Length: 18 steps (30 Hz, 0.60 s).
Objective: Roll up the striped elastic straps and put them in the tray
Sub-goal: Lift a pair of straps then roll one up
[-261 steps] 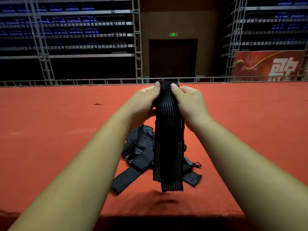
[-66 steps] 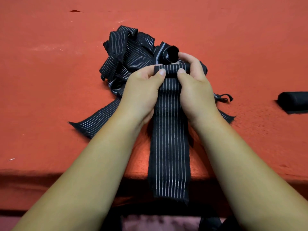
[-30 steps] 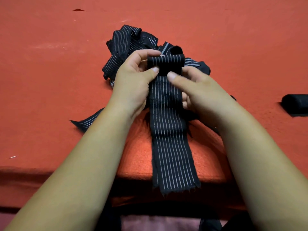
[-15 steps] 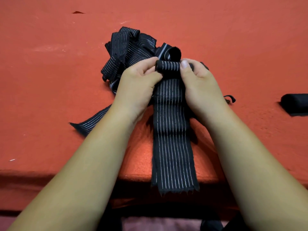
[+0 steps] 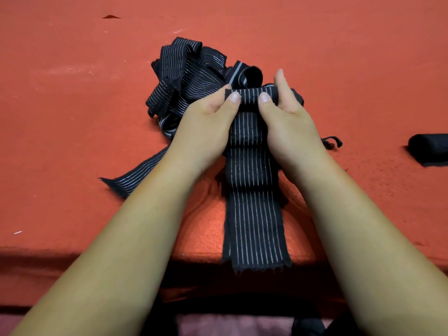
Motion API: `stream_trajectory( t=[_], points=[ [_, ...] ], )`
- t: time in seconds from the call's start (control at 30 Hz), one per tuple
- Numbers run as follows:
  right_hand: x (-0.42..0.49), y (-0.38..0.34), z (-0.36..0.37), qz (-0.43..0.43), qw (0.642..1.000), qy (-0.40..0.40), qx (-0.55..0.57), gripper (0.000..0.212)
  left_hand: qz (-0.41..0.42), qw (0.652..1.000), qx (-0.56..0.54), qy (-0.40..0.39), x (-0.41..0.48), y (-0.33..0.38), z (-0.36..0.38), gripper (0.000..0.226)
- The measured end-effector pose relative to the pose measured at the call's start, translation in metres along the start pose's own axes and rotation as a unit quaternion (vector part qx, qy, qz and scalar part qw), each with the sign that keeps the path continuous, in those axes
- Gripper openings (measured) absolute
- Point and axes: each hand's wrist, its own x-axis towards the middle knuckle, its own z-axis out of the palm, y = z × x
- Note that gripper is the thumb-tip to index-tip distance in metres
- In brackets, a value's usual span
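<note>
While both thumbs press down on top, the left hand (image 5: 206,128) and right hand (image 5: 289,124) share 1 small roll (image 5: 251,97) at the far end of a striped elastic strap (image 5: 254,214). Left grip: curled in tight, thumb pinching the roll's left end, fingers tucked behind it. Right grip: thumb clamped on the roll's right end, 1 finger standing up behind, the others hidden. So that's 2 hands, both closed on the same roll, thumbs almost side by side.

And the rest of that strap? It runs flat and straight toward the person across the red worktop (image 5: 72,122), its frayed near end hanging just over the front edge. Right behind the hands sits the heap of loose striped straps (image 5: 186,76), all tangled, with 1 tail trailing out to the left beneath the left wrist. Beside the right wrist, a thin thread loop (image 5: 333,141) pokes out. Far right, well apart, a dark roll of fabric (image 5: 429,150) lies on its side.
</note>
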Motion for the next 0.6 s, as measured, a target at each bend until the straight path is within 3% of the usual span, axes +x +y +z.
stream_trajectory(
  t=[0.23, 0.43, 0.6],
  points=[
    [-0.0089, -0.0121, -0.0034, 0.009, 0.999, -0.025, -0.019, 0.057, 0.012, 0.998, -0.055, 0.034, 0.0010, 0.0008, -0.0014, 0.037],
    [-0.0110, -0.0109, -0.0030, 0.033, 0.999, -0.005, -0.014, 0.034, 0.014, 0.993, -0.113, -0.012, 0.0034, -0.0029, -0.0037, 0.054],
    [-0.0069, -0.0114, -0.0028, 0.021, 0.998, 0.029, 0.050, 0.018, -0.027, 0.992, -0.120, 0.014, 0.0032, 0.0017, -0.0026, 0.041]
  ],
)
